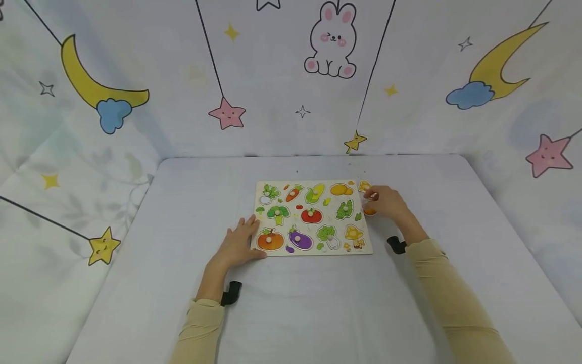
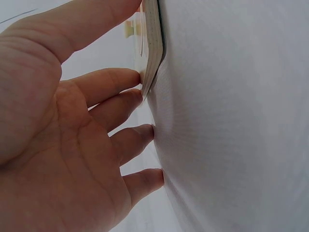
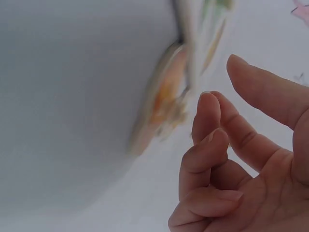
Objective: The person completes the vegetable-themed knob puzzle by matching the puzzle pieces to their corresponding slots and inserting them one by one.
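Observation:
A pale wooden knob puzzle board with vegetable pictures lies on the white table. My left hand is spread at its left edge; the thumb touches the near left corner, and in the left wrist view some fingertips meet the board's side while others press the cloth. Beside the right edge hovers my right hand, fingers bent and thumb apart, with nothing seen between them in the right wrist view. Under and beside it are a loose yellow mushroom piece and an orange piece, partly hidden.
On the board sit pieces such as the pumpkin, the eggplant and the tomato. White cloth covers the table. A patterned curtain stands behind it and at both sides.

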Tool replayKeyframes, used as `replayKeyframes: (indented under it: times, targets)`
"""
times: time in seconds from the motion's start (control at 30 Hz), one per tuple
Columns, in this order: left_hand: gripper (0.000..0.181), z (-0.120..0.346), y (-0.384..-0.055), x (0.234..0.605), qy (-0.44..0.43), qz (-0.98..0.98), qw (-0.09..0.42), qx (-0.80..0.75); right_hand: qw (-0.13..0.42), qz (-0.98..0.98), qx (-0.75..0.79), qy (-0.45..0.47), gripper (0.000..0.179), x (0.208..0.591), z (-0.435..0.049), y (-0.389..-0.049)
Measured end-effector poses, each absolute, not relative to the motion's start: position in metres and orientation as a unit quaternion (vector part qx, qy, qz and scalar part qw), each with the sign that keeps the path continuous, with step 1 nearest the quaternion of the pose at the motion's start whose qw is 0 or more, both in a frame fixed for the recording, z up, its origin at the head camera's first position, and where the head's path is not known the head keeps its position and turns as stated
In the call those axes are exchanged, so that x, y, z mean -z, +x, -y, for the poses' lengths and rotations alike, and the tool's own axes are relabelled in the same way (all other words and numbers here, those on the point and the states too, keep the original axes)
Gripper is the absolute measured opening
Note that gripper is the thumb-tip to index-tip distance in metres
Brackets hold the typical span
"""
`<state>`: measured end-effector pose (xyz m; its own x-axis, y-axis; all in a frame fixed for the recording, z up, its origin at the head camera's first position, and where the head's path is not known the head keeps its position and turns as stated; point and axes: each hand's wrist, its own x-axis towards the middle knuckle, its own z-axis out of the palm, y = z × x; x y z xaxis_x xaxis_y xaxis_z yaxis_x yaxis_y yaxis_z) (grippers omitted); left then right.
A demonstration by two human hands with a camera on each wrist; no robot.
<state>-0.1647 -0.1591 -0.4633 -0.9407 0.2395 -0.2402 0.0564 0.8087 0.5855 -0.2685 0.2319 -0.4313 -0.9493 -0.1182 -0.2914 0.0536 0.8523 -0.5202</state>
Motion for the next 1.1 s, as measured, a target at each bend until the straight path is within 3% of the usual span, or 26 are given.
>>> replayKeyframes:
  times: [0.27, 0.6, 0.9, 1.1]
  targets:
    - [0.092, 0.161, -0.164, 0.464, 0.072, -0.938, 0.156, -0.301, 0.173, -0.947, 0.270, 0.013, 0.033, 0.439, -0.256, -0.269]
    - [0.092, 0.160, -0.165, 0.462, 0.071, -0.939, 0.158, -0.299, 0.145, -0.948, 0.283, 0.003, 0.023, 0.455, -0.257, -0.277]
    - [0.092, 0.161, -0.165, 0.464, 0.067, -0.939, 0.158, -0.300, 0.158, -0.933, 0.319, 0.052, 0.026, 0.453, -0.255, -0.273]
    - [0.092, 0.159, -0.164, 0.464, 0.066, -0.938, 0.159, -0.302, 0.136, -0.933, 0.326, 0.069, 0.027, 0.447, -0.260, -0.268]
